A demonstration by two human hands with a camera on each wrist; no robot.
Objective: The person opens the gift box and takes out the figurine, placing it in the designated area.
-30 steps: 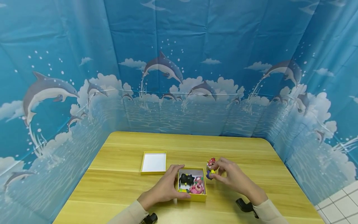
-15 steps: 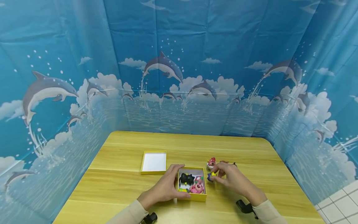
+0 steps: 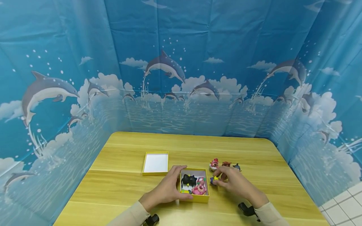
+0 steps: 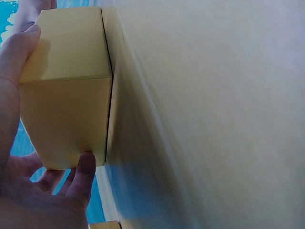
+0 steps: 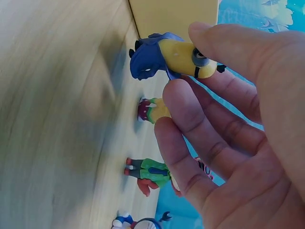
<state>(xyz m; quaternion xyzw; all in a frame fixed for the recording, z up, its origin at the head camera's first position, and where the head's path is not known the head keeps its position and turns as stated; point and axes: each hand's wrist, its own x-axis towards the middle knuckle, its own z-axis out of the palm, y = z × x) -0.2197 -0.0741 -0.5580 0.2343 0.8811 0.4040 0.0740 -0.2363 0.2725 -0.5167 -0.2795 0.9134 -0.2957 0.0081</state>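
My left hand [image 3: 169, 186] grips a small yellow open box [image 3: 201, 199], thumb on its near side and fingers along its left and far sides. Inside lie a black cat-like figurine [image 3: 189, 180], a pink bear figurine [image 3: 199, 189], another smaller pink figure [image 3: 201, 180] and something yellow and green, partly behind the thumb. To the right of the box, my right hand [image 3: 236, 180] pinches a minion figurine [image 5: 178, 57] between thumb and fingers. It is yellow with a blue lower part, and its feet appear slightly off the tabletop in the right wrist view.
Beyond my right hand stand a red-topped pink figurine [image 3: 214, 164], a brown-red one [image 3: 226, 164] and a dark grey-blue one [image 3: 237, 167]. The yellow box lid [image 3: 155, 163], white inside, lies at the back left. A dolphin-print curtain [image 3: 181, 119] surrounds the wooden table [image 3: 113, 188].
My right hand has drawn slightly nearer with the minion figurine, away from the red-topped pink one. The brown-red and dark figurines have come into view behind it. My left hand stays on the box.
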